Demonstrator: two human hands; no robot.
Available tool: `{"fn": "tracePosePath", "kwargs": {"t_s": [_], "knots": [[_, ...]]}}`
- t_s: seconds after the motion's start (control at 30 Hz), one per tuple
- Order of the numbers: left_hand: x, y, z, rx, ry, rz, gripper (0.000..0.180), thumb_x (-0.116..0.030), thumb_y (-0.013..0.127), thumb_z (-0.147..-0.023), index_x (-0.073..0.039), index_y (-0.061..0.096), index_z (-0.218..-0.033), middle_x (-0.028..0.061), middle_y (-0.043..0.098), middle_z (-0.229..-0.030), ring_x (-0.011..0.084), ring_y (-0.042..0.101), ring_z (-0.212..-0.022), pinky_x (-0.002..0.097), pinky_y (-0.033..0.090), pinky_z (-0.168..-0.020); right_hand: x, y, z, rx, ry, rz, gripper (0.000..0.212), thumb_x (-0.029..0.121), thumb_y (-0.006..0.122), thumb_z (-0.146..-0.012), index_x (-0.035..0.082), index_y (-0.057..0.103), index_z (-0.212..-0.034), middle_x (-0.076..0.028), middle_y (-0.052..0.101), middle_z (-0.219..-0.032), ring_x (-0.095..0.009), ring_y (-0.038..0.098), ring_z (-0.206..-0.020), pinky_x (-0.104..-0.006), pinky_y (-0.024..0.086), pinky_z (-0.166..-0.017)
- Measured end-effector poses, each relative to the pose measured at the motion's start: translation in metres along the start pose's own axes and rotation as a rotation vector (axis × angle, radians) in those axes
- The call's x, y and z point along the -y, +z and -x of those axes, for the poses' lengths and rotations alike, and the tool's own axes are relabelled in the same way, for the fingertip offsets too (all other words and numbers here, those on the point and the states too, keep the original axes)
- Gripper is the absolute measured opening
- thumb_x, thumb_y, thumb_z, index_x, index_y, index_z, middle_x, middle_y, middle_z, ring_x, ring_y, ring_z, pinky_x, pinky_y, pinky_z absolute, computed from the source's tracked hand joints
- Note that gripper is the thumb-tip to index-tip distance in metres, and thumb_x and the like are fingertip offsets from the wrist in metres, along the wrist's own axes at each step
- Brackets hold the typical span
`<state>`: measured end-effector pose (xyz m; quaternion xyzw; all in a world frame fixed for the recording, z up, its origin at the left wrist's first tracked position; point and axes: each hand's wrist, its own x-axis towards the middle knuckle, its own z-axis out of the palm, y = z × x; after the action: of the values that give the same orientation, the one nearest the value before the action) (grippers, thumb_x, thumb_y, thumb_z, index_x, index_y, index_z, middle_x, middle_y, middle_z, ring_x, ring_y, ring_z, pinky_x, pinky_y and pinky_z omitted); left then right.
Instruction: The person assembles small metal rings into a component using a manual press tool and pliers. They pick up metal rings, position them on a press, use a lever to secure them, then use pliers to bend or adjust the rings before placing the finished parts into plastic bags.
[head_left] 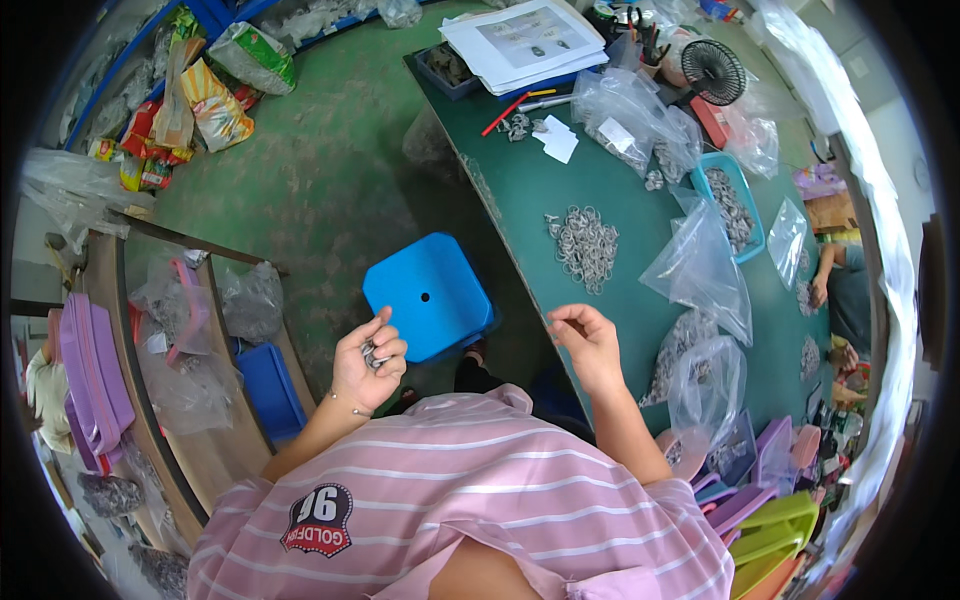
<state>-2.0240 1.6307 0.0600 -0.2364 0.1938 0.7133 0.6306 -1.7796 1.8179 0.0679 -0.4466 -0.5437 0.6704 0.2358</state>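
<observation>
Here, small metal pieces (372, 355) clasped inside left fingers (392, 348), right fingers (573, 314) bent, whether holding anything unclear

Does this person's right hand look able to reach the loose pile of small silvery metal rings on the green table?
Probably yes: the bare right hand appears close to the pile of silvery metal rings, and nothing visible stands between them.

Illumination was moderate, diffuse. Pale strip (884, 220), 2 to 4 o'clock, registered brightest. Shadow darkened floor (450, 200) beside bench (520, 200), toward 12 o'clock. Clear bag (712, 275), 3 o'clock, showed glare. Rim bowed straight edges; corners fell black.
</observation>
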Motion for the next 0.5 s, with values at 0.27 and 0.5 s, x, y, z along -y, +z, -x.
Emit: {"fn": "tracePosePath", "kwargs": {"t_s": [0.27, 0.5], "knots": [[0.008, -0.002, -0.017, -0.140, 0.076, 0.102, 0.017, -0.017, 0.046, -0.093, -0.011, 0.060, -0.101, -0.0016, 0.048, -0.066, 0.0104, 0.044, -0.057, 0.0242, 0.030, -0.043, -0.008, -0.007, -0.123, 0.098, -0.051, 0.104, 0.015, -0.001, 0.062, -0.081, 0.000, 0.060, -0.096, -0.002, 0.059, -0.081, -0.008, 0.055, -0.075, -0.0221, 0.045, -0.067], [0.009, -0.002, -0.028, -0.183, 0.112, 0.168, 0.019, -0.016, 0.047, -0.093, -0.010, 0.062, -0.102, -0.0007, 0.049, -0.067, 0.0119, 0.044, -0.058, 0.0258, 0.031, -0.044, -0.001, 0.018, -0.292, -0.236, -0.455, 0.734, 0.062, 0.026, 0.077, -0.068, 0.005, 0.049, -0.119, -0.021, 0.046, -0.121, -0.036, 0.047, -0.112, -0.0420, 0.041, -0.094]]}}
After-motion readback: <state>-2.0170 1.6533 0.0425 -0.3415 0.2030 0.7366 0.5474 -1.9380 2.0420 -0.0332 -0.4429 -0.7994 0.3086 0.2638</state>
